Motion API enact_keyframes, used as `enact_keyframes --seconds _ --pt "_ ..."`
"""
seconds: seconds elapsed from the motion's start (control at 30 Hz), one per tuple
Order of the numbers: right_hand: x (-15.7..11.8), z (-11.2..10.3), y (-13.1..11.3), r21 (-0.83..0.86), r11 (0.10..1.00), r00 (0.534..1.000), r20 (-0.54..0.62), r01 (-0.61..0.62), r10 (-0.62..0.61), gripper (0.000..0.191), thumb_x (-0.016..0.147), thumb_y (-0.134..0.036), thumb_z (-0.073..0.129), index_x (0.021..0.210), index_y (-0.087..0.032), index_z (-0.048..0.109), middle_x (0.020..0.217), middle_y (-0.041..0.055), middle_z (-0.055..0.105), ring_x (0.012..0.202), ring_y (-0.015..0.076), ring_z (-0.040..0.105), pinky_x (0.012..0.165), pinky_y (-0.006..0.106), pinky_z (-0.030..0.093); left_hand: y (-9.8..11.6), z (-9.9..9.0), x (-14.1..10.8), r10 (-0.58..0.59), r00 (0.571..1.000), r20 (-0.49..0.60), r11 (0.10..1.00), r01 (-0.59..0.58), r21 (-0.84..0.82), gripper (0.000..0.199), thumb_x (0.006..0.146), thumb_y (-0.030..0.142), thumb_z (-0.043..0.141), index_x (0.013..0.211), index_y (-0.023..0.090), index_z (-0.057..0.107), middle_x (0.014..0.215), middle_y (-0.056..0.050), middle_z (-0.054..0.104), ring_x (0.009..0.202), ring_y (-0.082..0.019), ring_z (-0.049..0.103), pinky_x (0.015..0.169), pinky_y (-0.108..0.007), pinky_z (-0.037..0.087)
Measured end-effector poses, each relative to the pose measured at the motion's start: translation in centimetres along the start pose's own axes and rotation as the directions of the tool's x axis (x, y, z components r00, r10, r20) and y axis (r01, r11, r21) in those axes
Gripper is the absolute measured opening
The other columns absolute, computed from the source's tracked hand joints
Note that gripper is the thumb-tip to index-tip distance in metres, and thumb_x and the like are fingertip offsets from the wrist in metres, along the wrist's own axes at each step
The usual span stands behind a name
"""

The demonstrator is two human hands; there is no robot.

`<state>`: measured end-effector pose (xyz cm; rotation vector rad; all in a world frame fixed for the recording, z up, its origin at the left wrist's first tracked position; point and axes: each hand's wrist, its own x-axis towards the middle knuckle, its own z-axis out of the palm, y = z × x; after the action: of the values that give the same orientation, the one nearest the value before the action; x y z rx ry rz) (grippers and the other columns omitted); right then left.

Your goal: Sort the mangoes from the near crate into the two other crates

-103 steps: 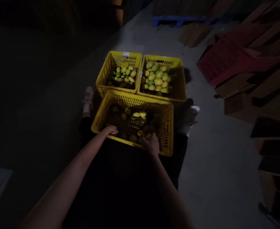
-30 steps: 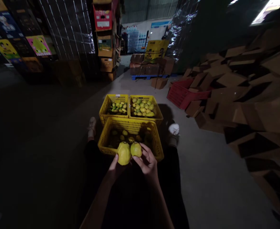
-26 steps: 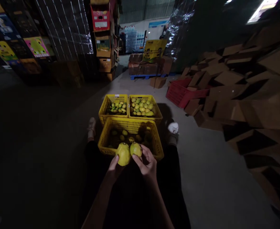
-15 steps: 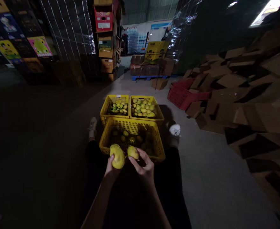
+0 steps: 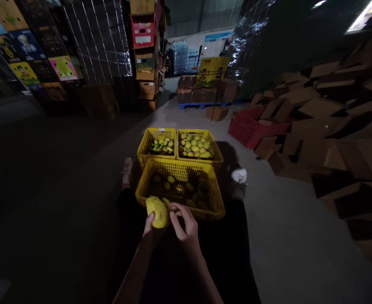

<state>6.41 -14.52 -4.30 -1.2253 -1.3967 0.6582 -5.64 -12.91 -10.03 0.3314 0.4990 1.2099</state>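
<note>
A large yellow-green fruit (image 5: 157,212) is held in my left hand (image 5: 152,230), the thumb against its near side. Just right of it, my right hand (image 5: 186,223) has its fingers bent together beside a smaller fruit (image 5: 166,202), which is partly hidden behind the large one; whether the fingertips grip it is unclear. Both hands are over the near edge of a large yellow crate (image 5: 219,198) with several dim fruits inside. Beyond it, a small crate (image 5: 140,147) holds green and yellow fruits, and another (image 5: 217,152) holds mostly yellow ones.
My shoes flank the crates, the left (image 5: 127,166) and the right (image 5: 239,176). A red crate (image 5: 249,126) lies by a heap of cardboard boxes (image 5: 319,131) on the right. Stacked cartons (image 5: 146,63) and a blue pallet (image 5: 201,105) stand farther back.
The smaller fruit has moved left, partly behind the large one, and my right hand has shifted closer to my left. The whole view has shifted slightly.
</note>
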Motion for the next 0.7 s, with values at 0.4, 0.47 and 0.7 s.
enact_keyframes --seconds 0.4,0.47,0.7 --pt "-0.7 1.6 0.2 0.474 0.806 0.925 0.051 -0.355 0.377 0.058 0.065 -0.035 0.074 0.116 -0.020 0.048 0.115 0.0096 0.062 0.103 0.0247 0.061 0.090 0.039 0.051 1.6 1.7 0.6 0.218 0.973 0.081 0.718 -0.216 0.661 0.057 0.082 0.061 0.050 0.117 0.018 0.062 0.127 -0.012 0.056 0.124 -0.028 0.046 0.108 -0.040 0.033" --pt "-0.4 0.8 0.7 0.492 0.812 0.930 -0.010 -0.314 0.366 0.055 0.064 -0.035 0.075 0.111 -0.021 0.050 0.110 0.0084 0.063 0.099 0.0239 0.063 0.086 0.038 0.053 1.8 1.9 0.7 0.215 0.976 0.039 0.739 -0.189 0.647 0.053 0.084 0.058 0.050 0.118 0.019 0.061 0.126 -0.011 0.057 0.119 -0.027 0.052 0.103 -0.040 0.039" --pt "0.8 -2.3 3.1 0.099 0.995 0.977 -0.210 -0.005 0.026 0.061 0.061 -0.029 0.079 0.112 -0.020 0.048 0.106 0.0087 0.058 0.096 0.0227 0.060 0.086 0.040 0.051 3.6 2.8 0.9 0.417 0.897 0.145 0.557 -0.379 0.739 0.070 0.070 0.031 0.076 0.132 0.029 0.045 0.125 -0.006 0.057 0.114 -0.021 0.056 0.099 -0.034 0.044"
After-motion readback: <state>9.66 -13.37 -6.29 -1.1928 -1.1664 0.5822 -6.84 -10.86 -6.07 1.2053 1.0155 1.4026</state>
